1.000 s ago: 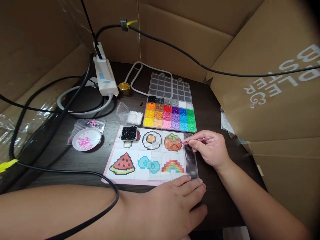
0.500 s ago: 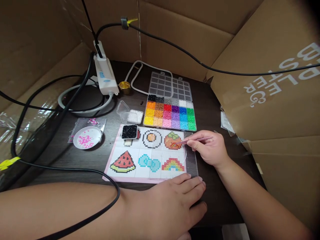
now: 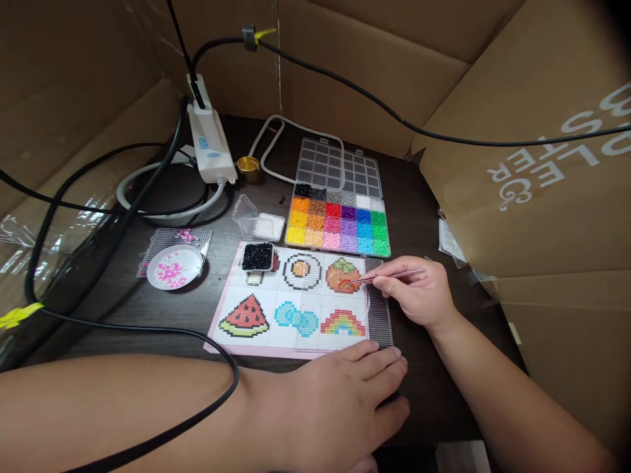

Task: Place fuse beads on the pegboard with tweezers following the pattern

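My right hand (image 3: 417, 289) pinches a pair of pinkish tweezers (image 3: 394, 275), their tips down on the orange fruit picture (image 3: 344, 276). Over the right part of the pattern sheet (image 3: 236, 350) lies a clear pegboard (image 3: 379, 302). The sheet also shows a watermelon slice (image 3: 245, 316), a fried egg, a blue bow and a rainbow (image 3: 344, 322). Flat along the near edge of the board rests my left hand (image 3: 345, 401), its fingers stretched out and holding nothing. A small box of black beads (image 3: 257, 256) stands on the sheet's upper left part. Whether the tweezers grip a bead is too small to tell.
Behind the sheet sits an open bead case (image 3: 340, 220) with many colours. A box of white beads (image 3: 268, 227), a dish of pink and white beads (image 3: 175, 267) and a gold cup (image 3: 248, 169) are left of it. Black cables (image 3: 162, 326) cross over my left arm; cardboard walls surround the table.
The view has shifted slightly, so everything sits a little differently in it. Both hands keep nearly the same place, the tweezer tips still at the orange fruit picture.
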Motion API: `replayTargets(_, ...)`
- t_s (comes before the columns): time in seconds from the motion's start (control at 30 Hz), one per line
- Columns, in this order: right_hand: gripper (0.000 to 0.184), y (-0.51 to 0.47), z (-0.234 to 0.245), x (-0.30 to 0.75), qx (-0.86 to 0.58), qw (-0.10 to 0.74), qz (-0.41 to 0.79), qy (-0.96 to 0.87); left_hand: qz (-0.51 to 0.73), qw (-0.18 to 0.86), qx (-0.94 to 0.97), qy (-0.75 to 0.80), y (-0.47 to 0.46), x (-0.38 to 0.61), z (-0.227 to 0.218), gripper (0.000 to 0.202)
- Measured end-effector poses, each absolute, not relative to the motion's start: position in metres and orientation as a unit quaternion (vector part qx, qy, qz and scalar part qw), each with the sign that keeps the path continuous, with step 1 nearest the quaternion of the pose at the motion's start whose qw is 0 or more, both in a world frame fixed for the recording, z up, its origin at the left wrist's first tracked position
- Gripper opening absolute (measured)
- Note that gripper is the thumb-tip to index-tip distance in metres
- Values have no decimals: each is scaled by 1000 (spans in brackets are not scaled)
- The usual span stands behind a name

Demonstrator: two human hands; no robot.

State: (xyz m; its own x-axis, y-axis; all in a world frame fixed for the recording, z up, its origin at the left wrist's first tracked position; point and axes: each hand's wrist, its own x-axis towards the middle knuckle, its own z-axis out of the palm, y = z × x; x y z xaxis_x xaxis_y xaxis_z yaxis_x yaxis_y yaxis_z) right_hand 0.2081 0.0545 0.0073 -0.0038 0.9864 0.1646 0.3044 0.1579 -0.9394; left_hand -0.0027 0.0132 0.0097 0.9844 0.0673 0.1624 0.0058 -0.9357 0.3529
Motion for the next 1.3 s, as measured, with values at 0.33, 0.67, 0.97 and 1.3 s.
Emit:
replayTargets(0.33, 1, 53, 6, 211, -516, 468, 382, -607, 86, 178, 980, 23, 12, -3, 10, 59)
replayTargets(0.67, 1, 53, 6, 212, -513, 465, 386, -610, 67, 183, 980, 24, 12, -2, 12, 58)
replayTargets(0.97, 3, 54, 8, 210, -509, 469, 377, -615, 72, 180, 981, 20, 11, -1, 9, 60)
replayTargets(1.3, 6, 55, 7, 210, -509, 471, 379, -613, 66, 171, 983, 18, 11, -1, 9, 60)
